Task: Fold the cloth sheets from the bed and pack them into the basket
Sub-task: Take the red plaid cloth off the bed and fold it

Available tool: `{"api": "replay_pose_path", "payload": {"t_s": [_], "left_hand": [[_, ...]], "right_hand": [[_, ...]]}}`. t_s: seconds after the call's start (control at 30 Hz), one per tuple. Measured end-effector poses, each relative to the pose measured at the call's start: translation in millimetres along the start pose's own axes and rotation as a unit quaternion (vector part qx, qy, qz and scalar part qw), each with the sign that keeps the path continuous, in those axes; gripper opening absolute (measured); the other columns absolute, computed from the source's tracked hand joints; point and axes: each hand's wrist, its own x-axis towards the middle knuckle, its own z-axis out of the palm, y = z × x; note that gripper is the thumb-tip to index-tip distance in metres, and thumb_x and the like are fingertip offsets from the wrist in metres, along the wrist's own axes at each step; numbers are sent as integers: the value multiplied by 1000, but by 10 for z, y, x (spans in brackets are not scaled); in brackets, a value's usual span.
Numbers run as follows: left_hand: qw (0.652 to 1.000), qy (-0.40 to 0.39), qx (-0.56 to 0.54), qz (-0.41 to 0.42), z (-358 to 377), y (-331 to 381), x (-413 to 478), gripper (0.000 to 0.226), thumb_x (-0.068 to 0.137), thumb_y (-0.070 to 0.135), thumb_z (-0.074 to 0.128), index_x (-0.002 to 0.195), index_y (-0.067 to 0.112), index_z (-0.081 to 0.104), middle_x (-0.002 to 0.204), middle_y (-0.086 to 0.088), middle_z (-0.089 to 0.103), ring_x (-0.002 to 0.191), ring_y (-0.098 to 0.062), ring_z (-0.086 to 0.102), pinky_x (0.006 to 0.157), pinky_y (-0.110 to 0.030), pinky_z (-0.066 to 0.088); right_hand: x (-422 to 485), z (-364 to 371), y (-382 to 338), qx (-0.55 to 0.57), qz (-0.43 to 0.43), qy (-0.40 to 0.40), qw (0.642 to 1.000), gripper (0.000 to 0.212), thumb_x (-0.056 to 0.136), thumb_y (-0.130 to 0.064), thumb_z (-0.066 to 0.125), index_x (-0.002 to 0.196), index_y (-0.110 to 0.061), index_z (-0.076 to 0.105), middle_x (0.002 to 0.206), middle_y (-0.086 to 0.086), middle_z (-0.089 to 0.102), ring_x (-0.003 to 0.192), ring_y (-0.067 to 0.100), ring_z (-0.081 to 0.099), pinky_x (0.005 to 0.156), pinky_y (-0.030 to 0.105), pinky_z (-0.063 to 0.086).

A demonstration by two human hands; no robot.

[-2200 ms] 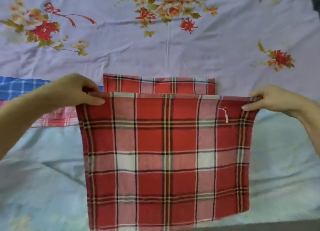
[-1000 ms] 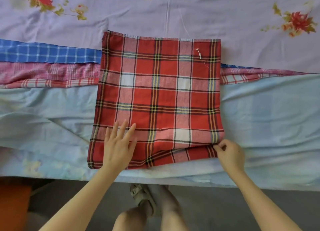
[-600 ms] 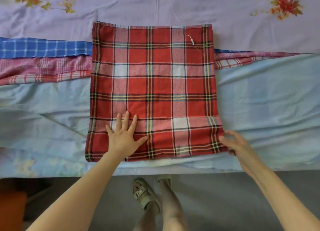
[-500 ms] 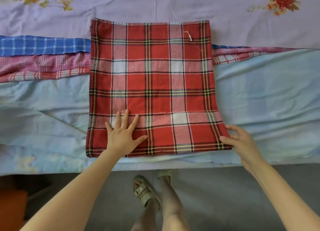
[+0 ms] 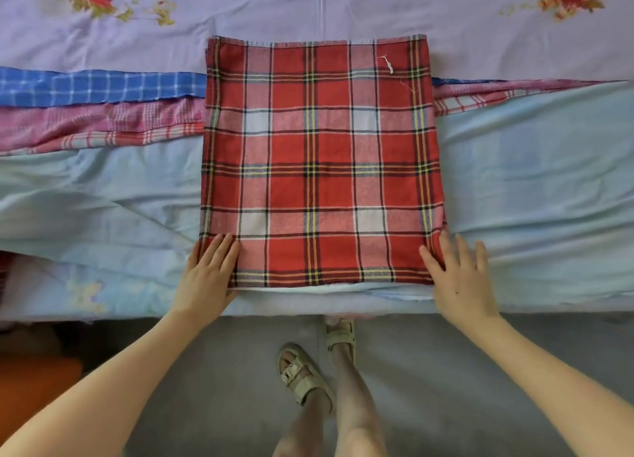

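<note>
Soft, even daylight is filling the picture, making it bright with no glare. The hands are casting only faint shadows. The wide lens is bending the bed edges, and corners are looking slightly blurry.

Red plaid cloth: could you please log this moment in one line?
red plaid cloth folded flat on bed | left hand, right hand flat at near corners

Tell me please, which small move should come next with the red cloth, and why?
Probably slide both hands under and lift it: the red plaid cloth lies flat, folded square, and the left hand and right hand flank its near corners with straight fingers.
</note>
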Motion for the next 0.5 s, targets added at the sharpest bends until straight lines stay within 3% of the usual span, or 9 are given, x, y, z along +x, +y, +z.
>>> {"api": "replay_pose_path", "payload": {"t_s": [0.07,0.13,0.2,0.23,0.3,0.37,0.43,0.5], "left_hand": [[1000,-15,1,-18,-13,-36,-1,87,54,5,79,134,-2,47,139,-20,47,131,-36,42,116,-41,6],[999,-33,-7,-6,-5,-91,-10,85,68,0,64,145,3,29,153,-17,26,143,-30,20,116,-38,14],[997,-71,-18,3,-53,-122,-6,85,82,26,59,151,11,11,159,-8,4,147,-23,1,117,-36,13],[996,-83,-17,-1,-85,-116,-13,87,83,49,55,151,16,11,159,-6,3,147,-22,1,117,-40,11],[998,-62,-9,-2,-167,-58,-6,92,74,76,33,146,19,32,154,-6,26,144,-25,20,114,-50,13],[999,-12,-3,34,-218,77,12,85,73,74,31,128,16,58,132,-8,56,128,-30,47,107,-60,25],[998,28,0,58,-228,221,73,69,74,63,53,118,10,64,117,-10,65,113,-32,59,96,-61,38],[998,37,-46,31,-306,346,129,56,65,31,77,113,6,63,110,-12,66,102,-35,63,84,-53,47]], "right_hand": [[91,-35,89,-7,27,-12,1000,72,52,5,81,121,-4,63,132,33,47,111,56,49,98,69,25],[121,-41,173,-7,6,-31,999,72,45,14,82,113,-3,68,129,30,52,108,54,54,91,70,38],[115,-46,258,8,-32,-64,997,70,48,9,84,113,-7,68,133,24,53,113,50,53,85,67,45],[104,-93,291,40,-36,-75,996,65,58,3,83,119,-12,66,140,19,47,121,48,48,90,64,44],[135,-218,372,143,0,-66,987,52,82,-10,68,130,-25,57,153,3,27,140,38,27,106,57,33],[153,-425,440,264,32,-35,963,43,90,-13,59,128,-32,56,152,-12,15,146,26,11,112,49,25],[158,-683,439,366,21,40,930,38,89,-10,61,118,-33,60,149,-17,20,145,16,10,113,41,22],[128,-926,400,423,4,81,902,29,88,-8,62,108,-29,66,146,-18,31,143,5,11,112,30,17]]}}
